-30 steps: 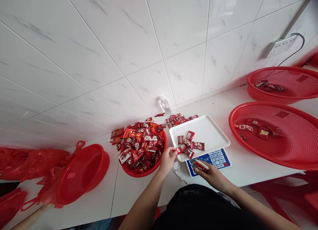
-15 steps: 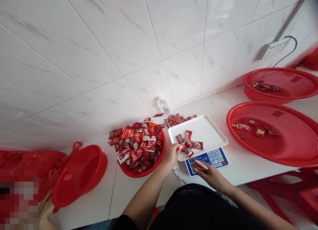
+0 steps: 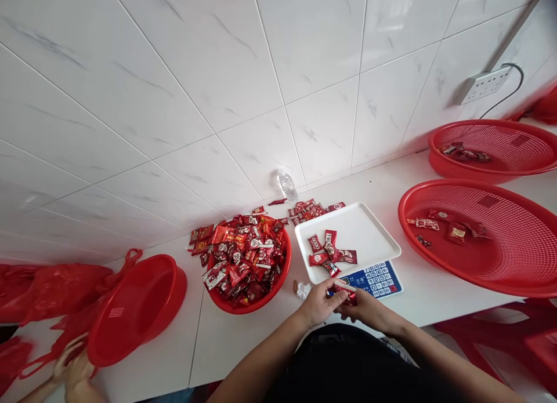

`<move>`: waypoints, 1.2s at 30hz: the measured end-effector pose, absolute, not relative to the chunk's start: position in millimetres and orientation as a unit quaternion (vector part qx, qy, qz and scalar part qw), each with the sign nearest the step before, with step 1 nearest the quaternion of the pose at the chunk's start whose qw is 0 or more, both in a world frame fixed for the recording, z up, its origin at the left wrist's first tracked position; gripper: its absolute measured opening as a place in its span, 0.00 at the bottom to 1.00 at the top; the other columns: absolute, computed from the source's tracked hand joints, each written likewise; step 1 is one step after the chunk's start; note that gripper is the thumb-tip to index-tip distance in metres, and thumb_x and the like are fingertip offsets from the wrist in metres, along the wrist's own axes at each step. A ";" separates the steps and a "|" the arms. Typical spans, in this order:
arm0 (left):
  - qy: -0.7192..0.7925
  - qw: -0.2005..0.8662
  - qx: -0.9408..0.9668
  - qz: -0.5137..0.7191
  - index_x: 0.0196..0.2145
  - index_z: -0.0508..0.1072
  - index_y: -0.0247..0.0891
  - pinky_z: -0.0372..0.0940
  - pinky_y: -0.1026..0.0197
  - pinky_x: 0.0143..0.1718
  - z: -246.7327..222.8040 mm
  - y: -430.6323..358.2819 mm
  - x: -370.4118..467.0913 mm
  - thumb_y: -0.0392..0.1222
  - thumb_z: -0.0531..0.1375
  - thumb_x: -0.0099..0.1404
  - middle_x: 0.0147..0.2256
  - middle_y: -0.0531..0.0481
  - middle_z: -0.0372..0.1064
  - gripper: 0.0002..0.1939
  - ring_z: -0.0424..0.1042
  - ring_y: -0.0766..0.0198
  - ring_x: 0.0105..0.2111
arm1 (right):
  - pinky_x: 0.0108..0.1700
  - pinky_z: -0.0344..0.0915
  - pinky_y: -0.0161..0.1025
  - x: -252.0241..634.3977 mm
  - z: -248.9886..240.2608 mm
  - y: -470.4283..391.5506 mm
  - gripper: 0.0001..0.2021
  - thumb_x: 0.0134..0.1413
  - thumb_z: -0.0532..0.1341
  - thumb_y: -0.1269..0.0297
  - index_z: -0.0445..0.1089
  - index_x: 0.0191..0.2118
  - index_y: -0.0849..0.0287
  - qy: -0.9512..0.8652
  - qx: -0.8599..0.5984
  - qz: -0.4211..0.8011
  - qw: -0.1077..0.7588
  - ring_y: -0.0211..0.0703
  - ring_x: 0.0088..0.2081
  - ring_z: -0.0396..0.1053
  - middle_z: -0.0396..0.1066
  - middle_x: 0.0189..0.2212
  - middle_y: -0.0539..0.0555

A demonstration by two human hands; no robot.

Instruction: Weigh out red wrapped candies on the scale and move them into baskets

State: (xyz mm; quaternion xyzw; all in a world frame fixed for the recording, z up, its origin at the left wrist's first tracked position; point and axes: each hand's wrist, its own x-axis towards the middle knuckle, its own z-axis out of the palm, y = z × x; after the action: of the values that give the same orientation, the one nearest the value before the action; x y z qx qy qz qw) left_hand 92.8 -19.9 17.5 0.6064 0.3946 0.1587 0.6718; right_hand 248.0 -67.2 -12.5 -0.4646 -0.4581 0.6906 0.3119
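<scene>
While a co-worker's hands are meeting at nine o'clock from the red packet, beside the rim of a red basket, white tabletop is stretching rightward, leaving room before a round, heaped basket at ten o'clock. Small packets are mounding above its plastic rim, their glossy wrappers pointing every way. Crumpled white material is lying just beside the left hand; a clear, ridged bottle is standing near the tiled wall at eleven. The left thumb and fingers are pinching the red packet low in front of the tray, and the right hand is closing round its other side, so both grips are clamping it. Its pale edge is slanting roughly from ten o'clock to four; fingers are hiding its ends. At twelve, a smooth, round-cornered white tray is carrying five crossing packets near its left edge, with bare surface rightward. A blue keypad is showing at two. Farther right, a mesh-walled basket is bringing its rim close to the table's front edge.
</scene>
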 end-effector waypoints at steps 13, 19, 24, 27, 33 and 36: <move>0.524 0.722 0.156 0.423 0.34 0.68 0.36 0.68 0.60 0.35 15.5 2.0 61.6 0.43 0.59 0.60 0.31 0.48 0.71 0.08 0.72 0.64 0.31 | 0.57 0.37 0.68 244.8 -28.0 24.5 0.34 0.49 0.54 0.38 0.54 0.60 0.43 -0.761 -0.591 0.191 0.184 0.66 0.64 0.35 0.40 0.65 0.55; 0.539 0.719 0.115 0.423 0.36 0.68 0.34 0.67 0.60 0.36 18.5 -10.6 48.5 0.42 0.56 0.63 0.30 0.46 0.71 0.08 0.72 0.64 0.30 | 0.55 0.47 0.61 237.5 -44.4 61.3 0.25 0.56 0.49 0.44 0.60 0.57 0.47 -0.839 -0.508 0.161 0.114 0.61 0.59 0.49 0.53 0.61 0.56; 0.525 0.751 0.092 0.389 0.37 0.67 0.34 0.66 0.60 0.37 14.8 -13.3 48.4 0.44 0.56 0.64 0.31 0.48 0.69 0.10 0.71 0.65 0.31 | 0.47 0.61 0.43 239.3 -48.0 66.2 0.16 0.58 0.53 0.56 0.66 0.50 0.52 -0.824 -0.494 0.190 0.200 0.47 0.46 0.65 0.68 0.48 0.55; 0.500 0.789 0.074 0.349 0.37 0.67 0.33 0.66 0.60 0.37 15.8 -8.9 53.9 0.50 0.54 0.64 0.31 0.47 0.69 0.15 0.71 0.65 0.30 | 0.43 0.63 0.40 243.4 -44.7 73.3 0.14 0.59 0.51 0.57 0.66 0.47 0.53 -0.794 -0.534 0.188 0.223 0.46 0.43 0.67 0.71 0.42 0.55; 0.429 0.838 0.094 0.323 0.41 0.67 0.35 0.64 0.50 0.42 26.4 12.4 63.2 0.64 0.52 0.59 0.34 0.45 0.70 0.28 0.71 0.59 0.34 | 0.38 0.64 0.38 231.3 -2.8 60.3 0.13 0.57 0.53 0.53 0.64 0.43 0.55 -0.689 -0.581 0.249 0.356 0.44 0.36 0.70 0.72 0.35 0.53; 0.366 0.871 0.099 0.311 0.41 0.68 0.38 0.62 0.44 0.43 37.2 19.9 59.2 0.69 0.51 0.55 0.36 0.44 0.71 0.32 0.70 0.53 0.39 | 0.39 0.63 0.39 206.1 24.8 35.8 0.10 0.55 0.55 0.58 0.66 0.41 0.54 -0.747 -0.495 0.275 0.347 0.44 0.37 0.68 0.72 0.35 0.53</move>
State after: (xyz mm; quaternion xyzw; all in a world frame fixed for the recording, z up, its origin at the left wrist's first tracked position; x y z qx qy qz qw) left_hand 59.2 19.9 37.2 0.0989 0.3661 0.3113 0.8714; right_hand 206.1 35.8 24.8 -0.4954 -0.7474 0.2751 0.3468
